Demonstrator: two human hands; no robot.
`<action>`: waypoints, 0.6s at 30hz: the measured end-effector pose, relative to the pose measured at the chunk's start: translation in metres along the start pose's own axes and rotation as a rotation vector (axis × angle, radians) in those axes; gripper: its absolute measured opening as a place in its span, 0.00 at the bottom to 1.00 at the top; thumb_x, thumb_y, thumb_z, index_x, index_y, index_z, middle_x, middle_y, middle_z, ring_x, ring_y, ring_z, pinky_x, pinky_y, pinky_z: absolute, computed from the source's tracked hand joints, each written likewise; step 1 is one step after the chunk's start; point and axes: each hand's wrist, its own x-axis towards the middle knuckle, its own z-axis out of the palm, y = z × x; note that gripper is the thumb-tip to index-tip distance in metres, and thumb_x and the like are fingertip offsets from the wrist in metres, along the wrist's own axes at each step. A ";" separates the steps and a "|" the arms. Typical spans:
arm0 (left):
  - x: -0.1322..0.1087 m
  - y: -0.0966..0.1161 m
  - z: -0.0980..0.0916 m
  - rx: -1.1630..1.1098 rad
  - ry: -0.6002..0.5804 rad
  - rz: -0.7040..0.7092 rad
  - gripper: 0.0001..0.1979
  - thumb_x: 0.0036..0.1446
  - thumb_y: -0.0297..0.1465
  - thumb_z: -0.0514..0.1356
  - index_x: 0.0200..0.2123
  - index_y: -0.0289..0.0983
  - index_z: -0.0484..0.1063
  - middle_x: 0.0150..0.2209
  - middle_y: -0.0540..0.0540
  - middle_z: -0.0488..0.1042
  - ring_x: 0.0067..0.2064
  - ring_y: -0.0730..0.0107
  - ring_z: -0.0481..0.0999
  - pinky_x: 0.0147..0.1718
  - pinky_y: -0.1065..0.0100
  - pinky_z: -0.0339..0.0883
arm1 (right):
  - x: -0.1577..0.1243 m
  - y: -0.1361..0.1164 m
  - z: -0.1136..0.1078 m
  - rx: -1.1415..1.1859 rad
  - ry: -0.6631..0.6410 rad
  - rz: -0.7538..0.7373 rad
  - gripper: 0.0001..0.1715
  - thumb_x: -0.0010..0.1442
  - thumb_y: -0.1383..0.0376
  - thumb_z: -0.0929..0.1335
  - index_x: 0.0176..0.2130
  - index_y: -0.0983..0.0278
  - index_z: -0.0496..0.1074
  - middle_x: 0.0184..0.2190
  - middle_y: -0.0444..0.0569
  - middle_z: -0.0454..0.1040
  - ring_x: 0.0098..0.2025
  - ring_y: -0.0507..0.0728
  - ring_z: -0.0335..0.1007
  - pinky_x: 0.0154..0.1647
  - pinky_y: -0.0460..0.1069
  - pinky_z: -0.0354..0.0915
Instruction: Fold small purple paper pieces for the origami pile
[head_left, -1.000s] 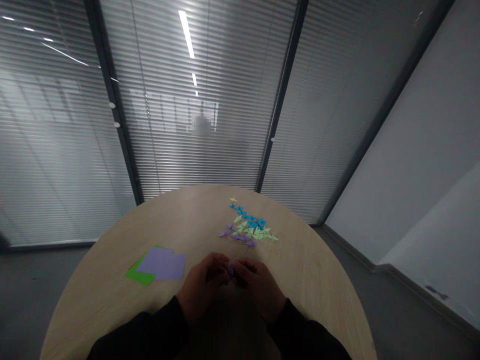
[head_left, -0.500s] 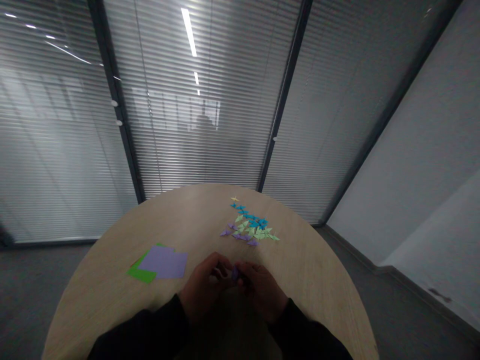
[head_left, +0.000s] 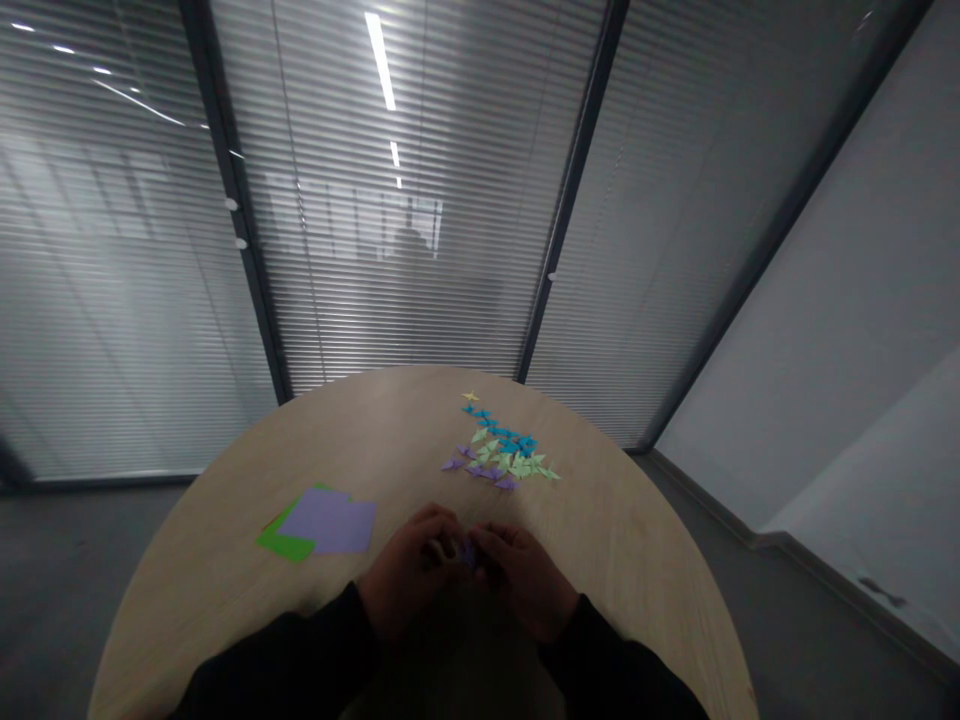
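Observation:
A small piece of folded purple paper [head_left: 468,551] is pinched between my two hands, low over the near part of the table. My left hand [head_left: 418,563] grips its left side with curled fingers. From the other side, the thumb and fingers of my right hand [head_left: 521,572] close on it. Most of the paper is hidden by the fingers, so its exact shape cannot be made out. Beyond my hands lies a group of small folded paper pieces, purple [head_left: 475,470], pale green [head_left: 519,464], blue [head_left: 508,437] and one yellow [head_left: 470,396].
Flat purple sheets [head_left: 330,523] overlap green sheets [head_left: 289,543] left of my hands. The round wooden table [head_left: 405,420] has a curved far edge near windows with blinds [head_left: 405,300]. A pale wall [head_left: 840,400] stands to the right.
My left fingers have closed in towards the purple paper, and both hands are slightly nearer each other. The folded pieces and sheets lie as before.

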 end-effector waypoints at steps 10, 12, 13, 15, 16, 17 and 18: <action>0.000 0.006 0.000 -0.041 0.066 0.013 0.02 0.48 0.27 0.66 0.26 0.36 0.75 0.40 0.43 0.73 0.35 0.67 0.74 0.34 0.67 0.67 | 0.000 0.004 -0.006 -0.184 -0.010 -0.017 0.17 0.55 0.54 0.72 0.30 0.66 0.75 0.23 0.41 0.69 0.24 0.49 0.63 0.25 0.44 0.57; -0.001 0.009 0.000 -0.010 0.076 0.003 0.03 0.50 0.29 0.65 0.26 0.37 0.74 0.36 0.43 0.76 0.34 0.65 0.75 0.34 0.67 0.67 | 0.000 0.005 -0.007 -0.197 -0.007 -0.011 0.16 0.56 0.54 0.72 0.30 0.66 0.74 0.23 0.41 0.69 0.23 0.49 0.63 0.25 0.44 0.57; -0.001 0.010 0.000 0.021 0.084 -0.014 0.03 0.51 0.30 0.64 0.27 0.37 0.74 0.34 0.44 0.78 0.34 0.65 0.75 0.34 0.66 0.67 | 0.000 0.005 -0.007 -0.198 -0.004 -0.006 0.16 0.56 0.55 0.72 0.29 0.66 0.74 0.23 0.41 0.69 0.23 0.49 0.63 0.25 0.44 0.57; -0.002 0.010 0.000 0.090 0.108 -0.069 0.04 0.53 0.31 0.64 0.29 0.37 0.75 0.30 0.45 0.79 0.33 0.63 0.75 0.34 0.65 0.67 | 0.000 0.005 -0.006 -0.196 0.009 -0.001 0.16 0.56 0.54 0.72 0.29 0.65 0.73 0.23 0.41 0.69 0.23 0.49 0.63 0.24 0.44 0.58; -0.002 0.009 -0.001 0.112 0.124 -0.096 0.04 0.53 0.32 0.64 0.30 0.37 0.75 0.30 0.45 0.79 0.33 0.63 0.75 0.34 0.65 0.67 | 0.000 0.004 -0.005 -0.199 0.017 -0.008 0.17 0.56 0.54 0.71 0.30 0.65 0.73 0.23 0.41 0.69 0.23 0.49 0.63 0.24 0.44 0.58; -0.001 0.007 -0.001 0.110 0.139 -0.117 0.05 0.53 0.33 0.64 0.30 0.36 0.75 0.30 0.45 0.79 0.34 0.62 0.76 0.34 0.64 0.67 | 0.000 0.003 -0.004 -0.210 0.020 -0.025 0.17 0.56 0.52 0.71 0.31 0.65 0.72 0.24 0.41 0.69 0.23 0.49 0.63 0.25 0.44 0.59; -0.001 0.006 -0.002 0.080 0.151 -0.133 0.06 0.53 0.34 0.65 0.31 0.36 0.74 0.31 0.45 0.79 0.34 0.62 0.76 0.34 0.64 0.67 | -0.001 0.001 -0.003 -0.230 0.019 -0.053 0.18 0.56 0.51 0.71 0.32 0.64 0.72 0.25 0.41 0.69 0.24 0.49 0.64 0.25 0.44 0.60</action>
